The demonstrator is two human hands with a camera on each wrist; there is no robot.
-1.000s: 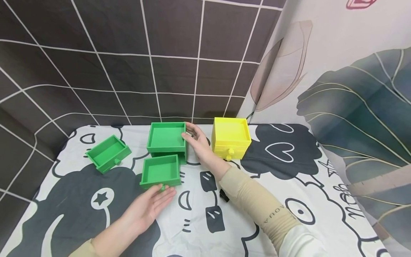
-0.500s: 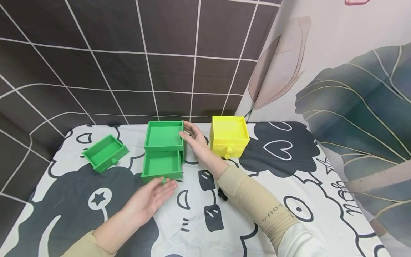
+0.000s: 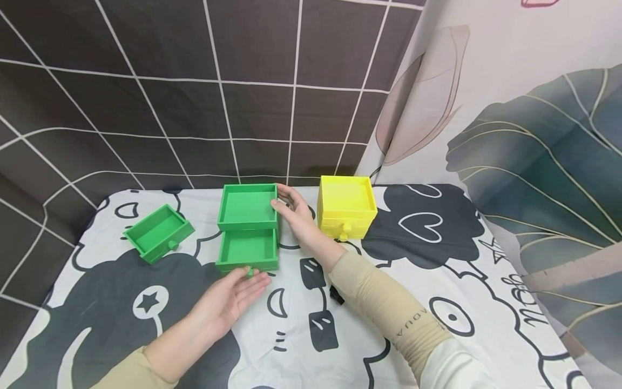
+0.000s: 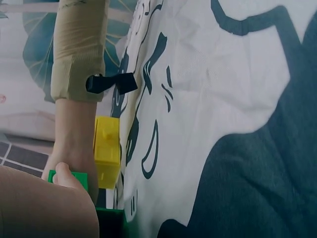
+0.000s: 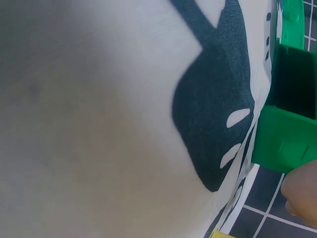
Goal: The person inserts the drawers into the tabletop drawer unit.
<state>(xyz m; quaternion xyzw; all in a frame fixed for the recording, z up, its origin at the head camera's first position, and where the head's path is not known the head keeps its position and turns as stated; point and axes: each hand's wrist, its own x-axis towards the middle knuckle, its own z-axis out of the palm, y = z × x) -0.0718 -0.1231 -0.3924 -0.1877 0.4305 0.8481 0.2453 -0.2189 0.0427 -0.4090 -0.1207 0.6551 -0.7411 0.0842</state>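
Note:
A small green drawer cabinet (image 3: 248, 203) with a tray-like top stands at the back of the cloth in the head view. My right hand (image 3: 297, 217) grips its right side, thumb at the top edge. Below that top, a green drawer (image 3: 248, 247) sticks out toward me, its back end hidden under the cabinet's upper part. At the drawer's front my left hand (image 3: 225, 300) pinches the small knob (image 3: 250, 272), thumb above and the other fingers fairly straight. In the right wrist view the cabinet's side (image 5: 285, 136) and a dark opening show.
A second green drawer (image 3: 159, 233) lies loose and angled at the left. To the right of my right hand stands a yellow drawer cabinet (image 3: 347, 206) with knobs in front. A dark tiled-pattern backdrop (image 3: 257, 108) rises right behind the cloth (image 3: 286, 367).
My left hand has moved the green drawer back and slightly right, from in front of the cabinet to partly under its top. My right hand has stayed on the cabinet's side.

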